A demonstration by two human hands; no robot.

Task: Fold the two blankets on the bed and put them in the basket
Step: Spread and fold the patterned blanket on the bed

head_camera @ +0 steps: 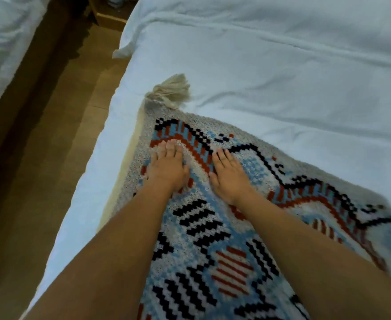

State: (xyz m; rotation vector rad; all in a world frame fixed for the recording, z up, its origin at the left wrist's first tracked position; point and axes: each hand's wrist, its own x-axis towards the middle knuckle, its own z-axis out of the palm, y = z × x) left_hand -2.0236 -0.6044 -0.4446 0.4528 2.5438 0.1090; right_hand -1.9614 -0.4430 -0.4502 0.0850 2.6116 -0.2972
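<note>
A woven blanket point(215, 245) with a blue, black, red and white pattern lies spread on the white bed point(270, 72), near the bed's left edge. A cream tassel point(170, 91) marks its far corner. My left hand point(168, 168) rests flat on the blanket with straight fingers. My right hand point(230, 176) lies flat beside it, a short gap between them. Both press on the far part of the blanket. No second blanket and no basket are in view.
A wooden floor strip point(58, 135) runs along the left of the bed. Another white bed point(3, 42) stands at the far left. A wooden piece of furniture point(108, 12) sits at the top between the beds.
</note>
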